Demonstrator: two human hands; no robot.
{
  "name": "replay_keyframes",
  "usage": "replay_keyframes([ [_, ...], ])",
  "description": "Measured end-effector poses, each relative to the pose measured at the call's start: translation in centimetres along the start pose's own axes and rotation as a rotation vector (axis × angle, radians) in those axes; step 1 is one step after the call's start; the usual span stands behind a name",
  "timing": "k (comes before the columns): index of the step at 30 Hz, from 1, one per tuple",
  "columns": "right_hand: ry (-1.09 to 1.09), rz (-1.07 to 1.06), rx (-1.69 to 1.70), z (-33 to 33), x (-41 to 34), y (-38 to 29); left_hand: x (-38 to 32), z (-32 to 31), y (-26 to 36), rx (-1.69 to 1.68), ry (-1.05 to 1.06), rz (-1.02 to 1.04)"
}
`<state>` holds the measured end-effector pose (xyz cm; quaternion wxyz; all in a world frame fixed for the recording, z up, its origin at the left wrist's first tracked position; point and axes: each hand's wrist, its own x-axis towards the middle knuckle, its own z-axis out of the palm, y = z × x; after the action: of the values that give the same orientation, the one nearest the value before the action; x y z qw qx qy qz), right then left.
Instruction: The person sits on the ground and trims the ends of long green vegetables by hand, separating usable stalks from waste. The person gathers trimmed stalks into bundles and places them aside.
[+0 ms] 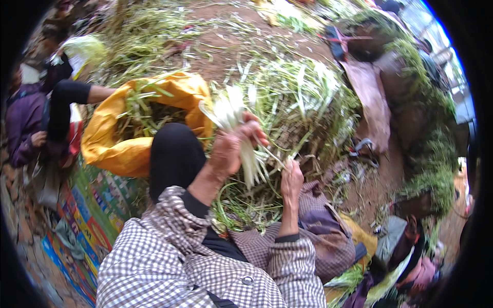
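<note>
My left hand (231,148) is closed around a bunch of pale white-green stalks (227,111), whose ends stick out above and below the fist. A thin strand (271,153) runs from that bunch to my right hand (292,175), whose fingers pinch its end. Beyond both hands lies a large heap of green and whitish leaves (308,88). To the left of my raised knee stands an orange sack (131,158) with its mouth rolled wide, holding green trimmings. Loose leaves and stems (246,208) lie below my hands, close to my lap.
A person in purple (23,119) sits at the far left. More green plant matter (154,42) covers the brown ground (231,15) ahead. On the right are a pinkish cloth (369,100) and dark mounds topped with greenery (431,184). A colourful printed sheet (88,223) lies at lower left.
</note>
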<state>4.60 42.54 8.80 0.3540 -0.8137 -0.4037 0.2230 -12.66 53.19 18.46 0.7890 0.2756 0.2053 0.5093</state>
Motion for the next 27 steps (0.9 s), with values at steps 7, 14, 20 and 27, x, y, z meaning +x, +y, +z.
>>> replay_keyframes([
  [7, 0.236, -0.156, 0.216, 0.2, 11.2, 3.0, 1.4, -0.1, -0.3, -0.039, 0.136, 0.029],
  [14, 0.138, -0.011, 0.172, -1.7, 16.6, 4.7, 1.9, -1.1, 3.5, -0.039, 0.261, 0.119],
  [20, 0.083, -0.337, -0.417, 1.3, 13.7, 6.4, 2.6, -2.1, 0.2, -0.206, 0.039, -0.151],
  [27, -0.065, -0.189, 0.055, -1.8, 1.1, -1.2, 2.2, -2.0, -4.3, 0.045, 0.207, -0.519],
])
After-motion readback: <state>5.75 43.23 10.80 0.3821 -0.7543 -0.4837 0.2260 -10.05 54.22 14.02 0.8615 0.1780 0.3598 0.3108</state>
